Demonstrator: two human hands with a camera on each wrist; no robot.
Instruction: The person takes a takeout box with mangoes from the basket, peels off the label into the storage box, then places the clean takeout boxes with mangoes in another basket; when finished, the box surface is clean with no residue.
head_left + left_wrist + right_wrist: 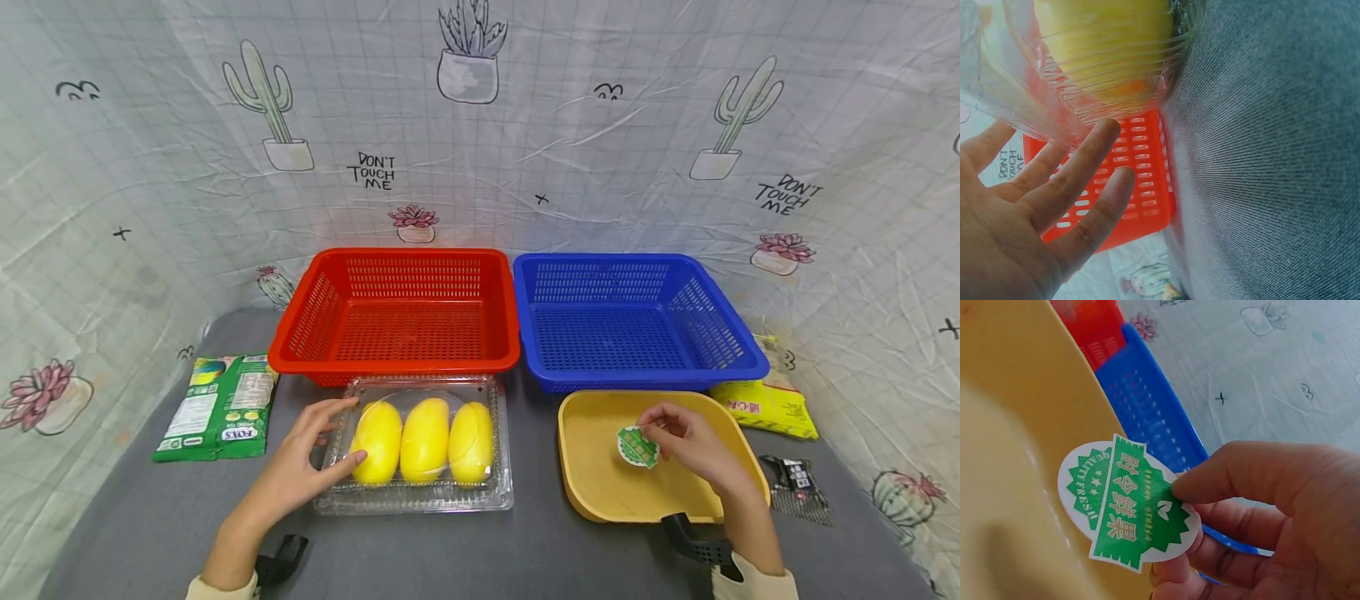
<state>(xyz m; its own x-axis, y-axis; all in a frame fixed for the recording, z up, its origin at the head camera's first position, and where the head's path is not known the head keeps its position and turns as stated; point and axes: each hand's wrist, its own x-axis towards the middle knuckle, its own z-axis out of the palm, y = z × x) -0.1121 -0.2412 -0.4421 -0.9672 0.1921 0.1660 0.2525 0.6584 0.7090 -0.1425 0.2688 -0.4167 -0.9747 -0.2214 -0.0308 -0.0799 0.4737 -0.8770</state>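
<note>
My right hand (693, 446) pinches a green-and-white sticker (1132, 503) between thumb and fingers, above the yellow tray (600, 492). Chinese characters and a leaf mark are printed on the sticker's face. On the left, a clear plastic clamshell box (420, 500) lies closed on the grey table. Inside it are three yellow mango-like fruits (425, 440), side by side. At the box's left side is my left hand (292, 467), thumb over the lid and fingers spread. In the left wrist view those fingers (1088, 150) look nearly straight, close against the ribbed side of the box.
Behind the box stands a red basket (405, 367), with a blue basket (645, 375) to its right. A green snack bag (217, 408) lies at far left. Right of the tray are a yellow packet (776, 404) and a small black packet (797, 487). A printed cloth hangs behind.
</note>
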